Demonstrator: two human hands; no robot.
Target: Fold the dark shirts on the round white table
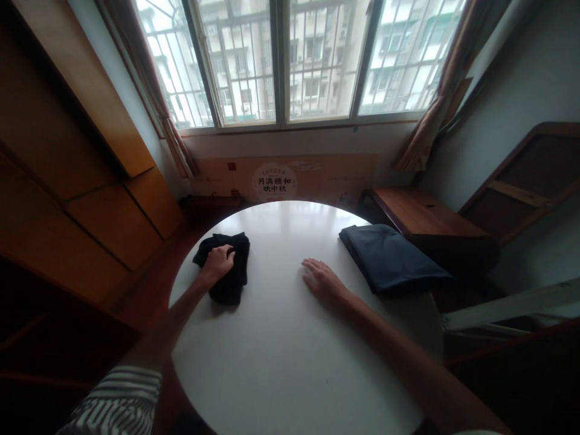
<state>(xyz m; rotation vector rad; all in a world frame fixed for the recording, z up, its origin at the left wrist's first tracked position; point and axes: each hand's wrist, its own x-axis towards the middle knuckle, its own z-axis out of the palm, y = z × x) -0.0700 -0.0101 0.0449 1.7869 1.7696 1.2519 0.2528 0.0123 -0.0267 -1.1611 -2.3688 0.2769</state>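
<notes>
My left hand (219, 261) rests on a crumpled black cloth garment (232, 284) at the left side of the round white table (281, 356). Its fingers are curled into the fabric, and the garment's exact kind does not show. Palm down on the tabletop, right of the middle, lies my right hand (319, 279) with its fingers stretched out and nothing in them. To the right of that hand, a folded dark blue cloth (394, 258) lies flat, reaching out over the table's right edge.
Behind the table, a printed cardboard panel (344, 175) leans below the barred window (317, 60). A low wooden table (426, 211) stands at the back right, near a leaning framed panel (525, 187). Wooden cabinets (109, 223) line the left side.
</notes>
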